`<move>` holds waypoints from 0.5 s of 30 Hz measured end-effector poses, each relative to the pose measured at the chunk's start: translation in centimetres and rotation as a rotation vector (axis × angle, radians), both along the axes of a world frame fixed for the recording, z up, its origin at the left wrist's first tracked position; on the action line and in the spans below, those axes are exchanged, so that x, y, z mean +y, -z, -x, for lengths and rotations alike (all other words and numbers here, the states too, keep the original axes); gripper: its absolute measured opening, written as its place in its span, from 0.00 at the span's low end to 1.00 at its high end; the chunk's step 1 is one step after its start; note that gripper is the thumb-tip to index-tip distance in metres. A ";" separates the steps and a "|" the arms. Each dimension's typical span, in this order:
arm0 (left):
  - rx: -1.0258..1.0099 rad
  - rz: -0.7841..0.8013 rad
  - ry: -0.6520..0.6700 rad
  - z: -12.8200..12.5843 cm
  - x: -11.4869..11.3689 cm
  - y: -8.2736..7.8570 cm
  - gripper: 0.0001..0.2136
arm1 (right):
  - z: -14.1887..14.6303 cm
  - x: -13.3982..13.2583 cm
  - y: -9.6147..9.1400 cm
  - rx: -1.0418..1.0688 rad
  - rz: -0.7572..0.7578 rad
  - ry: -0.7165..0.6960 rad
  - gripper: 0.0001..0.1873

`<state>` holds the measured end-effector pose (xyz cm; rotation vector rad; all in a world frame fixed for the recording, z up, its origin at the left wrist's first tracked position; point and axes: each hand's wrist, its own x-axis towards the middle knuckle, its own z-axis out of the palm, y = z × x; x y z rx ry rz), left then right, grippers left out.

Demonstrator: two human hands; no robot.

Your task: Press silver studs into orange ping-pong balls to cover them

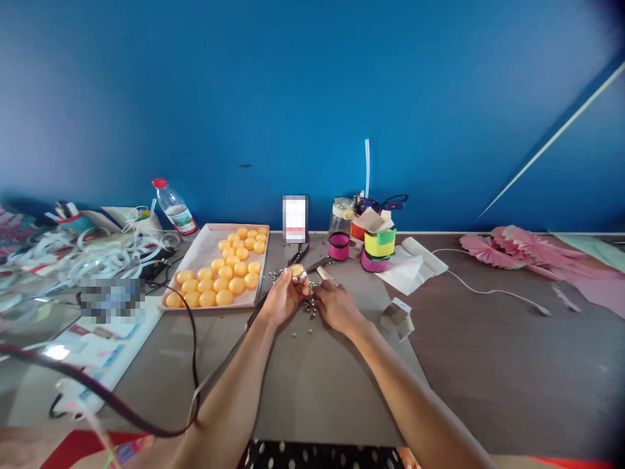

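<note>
My left hand (283, 298) is closed around a small round yellow ball with a shiny metal part (297, 272), held just above the table. My right hand (334, 303) rests beside it with fingers curled over a pile of small dark metal pieces (309, 307) scattered on the grey mat (312, 378). What the right fingers pinch is too small to make out. A tray (205, 251) with several yellow balls (219, 280) lies to the left of my hands.
A water bottle (174, 208), white strips and cables (97, 254) crowd the left side. Behind my hands stand a jar (340, 215), pink and yellow tape rolls (378, 251) and a small card (295, 219). White paper (415, 264), a small box (398, 316) and pink paper fans (517, 247) lie right.
</note>
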<state>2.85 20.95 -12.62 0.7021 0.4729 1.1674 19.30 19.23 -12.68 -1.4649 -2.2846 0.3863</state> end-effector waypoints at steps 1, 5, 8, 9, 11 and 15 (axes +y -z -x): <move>0.000 -0.004 0.002 -0.1 0.0 0.0 0.19 | 0.3 -0.1 0.0 -0.096 0.000 -0.010 0.11; -0.002 0.022 -0.006 -0.2 -0.1 -0.1 0.18 | 0.9 0.0 -0.2 -0.238 0.022 -0.006 0.14; -0.014 0.063 -0.027 -0.2 -0.1 -0.1 0.18 | 0.8 -0.2 -0.5 -0.223 0.013 -0.005 0.16; -0.012 0.084 -0.040 -0.2 -0.1 -0.1 0.19 | 0.7 -0.3 -0.6 -0.209 0.008 -0.014 0.16; 0.004 0.125 -0.073 -0.2 0.0 0.0 0.19 | 0.5 -0.5 -0.8 -0.185 0.002 -0.037 0.14; 0.015 0.151 -0.128 -0.3 0.1 0.1 0.19 | 0.4 -0.7 -0.8 -0.182 0.010 -0.075 0.12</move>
